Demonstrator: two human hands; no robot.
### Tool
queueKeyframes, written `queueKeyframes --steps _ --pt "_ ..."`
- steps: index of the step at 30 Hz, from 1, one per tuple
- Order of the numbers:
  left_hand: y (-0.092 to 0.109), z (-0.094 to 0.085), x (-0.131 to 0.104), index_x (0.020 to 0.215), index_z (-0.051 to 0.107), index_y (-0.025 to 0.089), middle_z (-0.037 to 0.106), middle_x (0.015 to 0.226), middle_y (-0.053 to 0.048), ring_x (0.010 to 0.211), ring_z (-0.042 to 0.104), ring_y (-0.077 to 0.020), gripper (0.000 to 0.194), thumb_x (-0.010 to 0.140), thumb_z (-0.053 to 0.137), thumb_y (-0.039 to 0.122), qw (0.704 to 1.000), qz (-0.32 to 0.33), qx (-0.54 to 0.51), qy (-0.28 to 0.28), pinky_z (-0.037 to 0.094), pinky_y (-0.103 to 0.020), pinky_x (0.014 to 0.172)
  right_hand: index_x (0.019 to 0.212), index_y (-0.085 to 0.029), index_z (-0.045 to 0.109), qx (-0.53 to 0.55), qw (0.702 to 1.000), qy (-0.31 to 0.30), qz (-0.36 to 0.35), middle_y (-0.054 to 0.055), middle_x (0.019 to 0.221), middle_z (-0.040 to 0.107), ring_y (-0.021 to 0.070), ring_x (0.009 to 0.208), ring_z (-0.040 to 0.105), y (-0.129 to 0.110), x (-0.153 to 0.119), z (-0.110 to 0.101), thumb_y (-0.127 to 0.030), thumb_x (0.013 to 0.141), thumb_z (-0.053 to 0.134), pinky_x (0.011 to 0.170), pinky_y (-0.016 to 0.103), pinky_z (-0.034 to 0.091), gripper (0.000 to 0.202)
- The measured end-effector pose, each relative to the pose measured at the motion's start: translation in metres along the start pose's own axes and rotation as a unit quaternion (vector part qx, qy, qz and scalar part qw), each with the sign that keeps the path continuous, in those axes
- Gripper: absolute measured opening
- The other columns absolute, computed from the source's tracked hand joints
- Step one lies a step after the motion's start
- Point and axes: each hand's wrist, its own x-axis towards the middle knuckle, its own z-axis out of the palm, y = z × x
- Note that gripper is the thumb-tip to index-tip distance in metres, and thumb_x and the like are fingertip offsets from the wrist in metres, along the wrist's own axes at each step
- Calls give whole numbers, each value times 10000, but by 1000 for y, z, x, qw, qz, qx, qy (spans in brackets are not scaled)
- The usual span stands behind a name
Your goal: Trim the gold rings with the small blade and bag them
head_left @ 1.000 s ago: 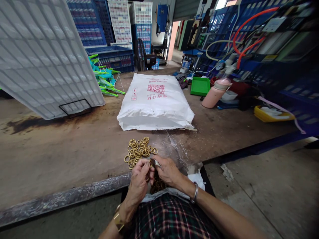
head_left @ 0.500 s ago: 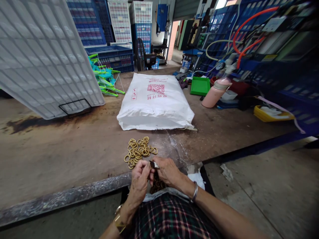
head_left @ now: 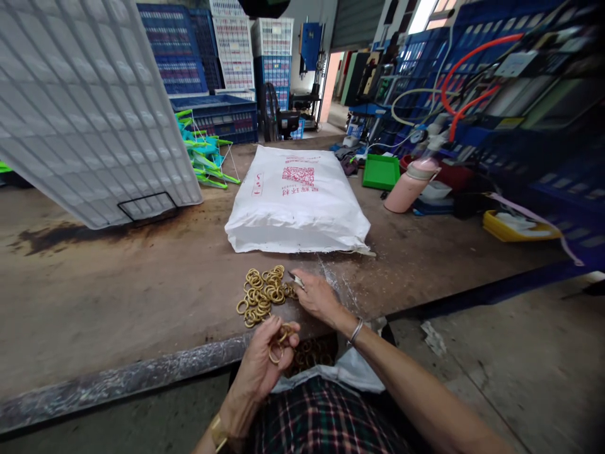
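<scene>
Stained brown worktable | stacked crates behind | left hand holding gold-coloured rings | right hand gripping small tool

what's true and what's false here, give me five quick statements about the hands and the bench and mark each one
1. The left hand holds gold-coloured rings. True.
2. The right hand is on the white sack. False: it is beside the ring pile, holding a small dark-tipped item.
3. The sack lies on the bench. True.
4. The green tray is left of the sack. False: it is to the right.
5. The right wrist wears a silver-coloured bracelet. True.
</scene>
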Motion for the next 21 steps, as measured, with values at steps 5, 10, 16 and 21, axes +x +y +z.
queueKeyframes --steps 5,10,16,21 --pt "4 -7 1 691 512 152 653 680 -61 540 573 -117 233 636 715 250 999 -38 -31 19 244 -123 329 908 -186 594 -36 997 -66 -6 54 853 652 144 755 564 -5 10 5 -194 852 422 641 222 307 182" --pt "6 -8 2 654 527 140 606 653 -21 568 576 -114 235 631 725 265 998 -55 -35 -6 317 -140 369 806 -177 590 -17 998 -52 18 49 795 619 137 718 520 -3 14 9 -207 836 431 620 227 286 164" --pt "13 -3 9 680 515 160 565 633 18 576 565 -102 246 652 727 282 1000 3 20 -18 319 -131 368 681 -169 546 232 969 -14 81 -26 611 523 107 589 448 2 12 3 -185 718 461 566 206 314 94" --pt "12 2 19 814 555 194 528 522 58 383 457 -74 230 709 658 372 972 129 191 55 296 -156 334 737 -186 528 396 906 -20 152 -75 550 454 81 496 394 0 1 -2 -223 657 497 494 194 304 94"
